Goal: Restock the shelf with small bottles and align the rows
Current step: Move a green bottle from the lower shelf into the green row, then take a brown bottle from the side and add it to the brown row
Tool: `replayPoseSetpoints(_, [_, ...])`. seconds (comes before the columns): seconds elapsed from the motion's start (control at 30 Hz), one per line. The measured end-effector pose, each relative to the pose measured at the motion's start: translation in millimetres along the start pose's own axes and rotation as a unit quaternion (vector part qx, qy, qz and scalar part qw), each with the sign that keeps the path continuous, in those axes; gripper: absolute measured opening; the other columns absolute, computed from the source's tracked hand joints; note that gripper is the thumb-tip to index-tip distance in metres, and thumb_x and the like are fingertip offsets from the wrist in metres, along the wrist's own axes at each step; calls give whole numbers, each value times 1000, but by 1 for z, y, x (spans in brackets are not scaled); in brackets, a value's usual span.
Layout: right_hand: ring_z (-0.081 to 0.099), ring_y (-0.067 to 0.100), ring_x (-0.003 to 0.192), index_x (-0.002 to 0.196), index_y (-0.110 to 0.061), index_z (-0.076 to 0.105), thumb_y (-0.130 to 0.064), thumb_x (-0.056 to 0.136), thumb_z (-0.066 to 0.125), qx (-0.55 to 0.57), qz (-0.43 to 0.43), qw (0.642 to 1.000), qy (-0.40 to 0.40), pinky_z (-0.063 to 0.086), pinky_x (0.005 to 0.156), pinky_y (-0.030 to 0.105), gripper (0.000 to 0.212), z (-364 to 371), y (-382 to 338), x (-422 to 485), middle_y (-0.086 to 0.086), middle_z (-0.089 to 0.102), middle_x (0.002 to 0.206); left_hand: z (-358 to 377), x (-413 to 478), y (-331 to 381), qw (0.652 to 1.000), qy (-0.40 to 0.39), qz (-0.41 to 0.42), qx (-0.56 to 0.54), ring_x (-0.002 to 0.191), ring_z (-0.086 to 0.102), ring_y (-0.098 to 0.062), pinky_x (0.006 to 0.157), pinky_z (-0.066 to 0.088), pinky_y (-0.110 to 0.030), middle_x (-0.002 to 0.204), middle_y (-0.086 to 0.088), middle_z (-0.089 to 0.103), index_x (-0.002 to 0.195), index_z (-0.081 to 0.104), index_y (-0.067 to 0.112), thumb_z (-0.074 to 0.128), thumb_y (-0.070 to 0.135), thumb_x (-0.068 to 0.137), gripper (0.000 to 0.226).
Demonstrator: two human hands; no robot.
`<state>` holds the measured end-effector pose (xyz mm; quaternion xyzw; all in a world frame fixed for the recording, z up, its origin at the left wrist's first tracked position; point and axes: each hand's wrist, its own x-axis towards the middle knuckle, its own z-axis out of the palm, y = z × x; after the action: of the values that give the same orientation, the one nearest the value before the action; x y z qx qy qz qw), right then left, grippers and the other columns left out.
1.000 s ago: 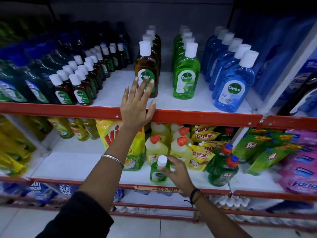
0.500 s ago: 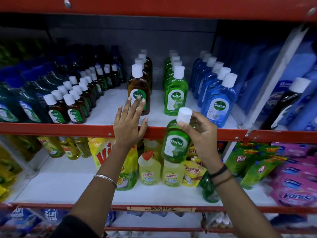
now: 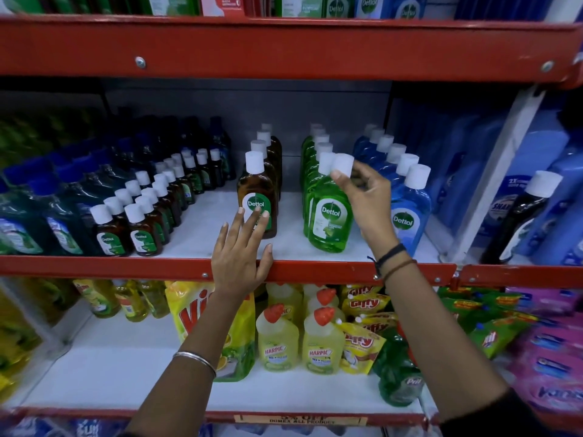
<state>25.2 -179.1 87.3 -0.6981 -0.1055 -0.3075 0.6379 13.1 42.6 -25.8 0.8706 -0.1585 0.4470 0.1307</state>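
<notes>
**Green bottle goes to the head of its row**

The right hand (image 3: 367, 200) has its fingertips pinched around the white cap of a green Dettol bottle (image 3: 329, 216), which stands, or nearly stands, at the front of the green row (image 3: 310, 159) on the middle shelf (image 3: 315, 271), close to the shelf's red front edge. Whether its base fully rests on the white shelf surface cannot be told; it leans slightly. Holding it by the cap keeps the hand clear of its neighbours on either side, so the bottle can be dropped into a narrow slot and turned label-out.

The left hand (image 3: 241, 250) is open, fingers spread, with the palm over the red front edge and the fingertips touching the lower label of the front brown Dettol bottle (image 3: 258, 197). It grips nothing; it seems to steady that bottle and brace the person while the other arm reaches in.

To the right, the blue row (image 3: 407, 197) runs back toward the rear wall, just beside the green one. The small brown bottles (image 3: 142, 216) sit in two files near the shelf's left end. The green bottle probably needs squaring to its row once released.
</notes>
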Motion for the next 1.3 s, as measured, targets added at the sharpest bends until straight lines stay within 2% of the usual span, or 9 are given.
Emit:
replayPoseSetpoints(0.23, [61, -12, 75, 110, -10, 68, -18, 81, 72, -5, 5, 999, -32, 47, 68, 9, 31, 7, 10, -2, 0, 70, 97, 2, -1, 0, 1000, 12, -1, 2, 140, 36, -27, 110, 33, -48, 146, -6, 48, 146, 34, 21, 40, 37, 93, 56])
replayPoseSetpoints(0.3, [62, -9, 79, 111, -12, 68, -20, 80, 73, -16, 1, 1000, -26, 48, 70, 11, 33, 7, 10, -3, 0, 70, 98, 2, -1, 0, 1000, 13, -3, 2, 140, 36, -27, 110, 33, -47, 146, -5, 48, 146, 35, 21, 40, 36, 92, 56])
replayPoseSetpoints(0.4, [64, 12, 92, 109, -14, 67, -29, 78, 74, -58, -5, 998, -23, 52, 79, 23, 35, 4, 11, -5, 7, 68, 108, 0, -1, 2, 1000, 7, -8, 1, 141, 36, -26, 110, 32, -47, 146, -6, 49, 146, 35, 21, 40, 36, 92, 56])
replayPoseSetpoints(0.53, [60, 10, 88, 109, -14, 64, -32, 80, 73, -109, -47, 993, -6, 48, 76, 11, 36, -12, 2, -13, 6, 62, 107, -1, -1, 3, 1000, -2, -14, 1, 140, 36, -27, 109, 34, -49, 146, -7, 48, 145, 38, 19, 40, 36, 93, 55])
replayPoseSetpoints(0.77, [58, -2, 86, 102, -12, 63, -16, 90, 63, -116, -202, 959, 164, 48, 80, 17, 13, -100, -25, -30, 2, 60, 97, 1, -1, 4, 1000, 10, -10, -5, 137, 40, -30, 103, 39, -53, 144, -10, 49, 141, 44, 13, 39, 37, 93, 54])
replayPoseSetpoints(0.93, [60, 30, 99, 110, -3, 59, -19, 90, 61, -183, -216, 903, 325, 49, 90, 33, 26, -182, -10, -10, 11, 59, 105, 3, -2, 4, 1000, 25, -3, 1, 135, 43, -33, 98, 42, -54, 140, -14, 53, 139, 48, 9, 40, 35, 93, 53])
replayPoseSetpoints(1.03, [53, 30, 118, 128, -7, 50, -27, 89, 60, -212, -119, 925, 291, 43, 103, 43, 44, -219, 4, 3, 10, 54, 125, 2, -2, 6, 1000, 29, -7, 1, 134, 44, -34, 96, 44, -54, 139, -15, 55, 138, 49, 8, 39, 35, 93, 53])
replayPoseSetpoints(1.13, [51, 23, 121, 135, -9, 45, -23, 95, 52, -211, -15, 957, 196, 40, 99, 30, 42, -238, 8, 8, 13, 52, 137, 3, -2, 4, 1000, 25, -9, 2, 134, 44, -34, 96, 45, -55, 140, -15, 53, 139, 48, 8, 39, 35, 94, 53])
replayPoseSetpoints(1.3, [42, 28, 133, 141, -7, 38, -16, 99, 43, -266, 20, 957, 113, 34, 105, 32, 43, -249, 6, 14, 16, 43, 147, 2, -3, 5, 1000, 18, -15, 1, 133, 45, -35, 94, 47, -54, 142, -16, 51, 140, 46, 8, 38, 35, 93, 55])
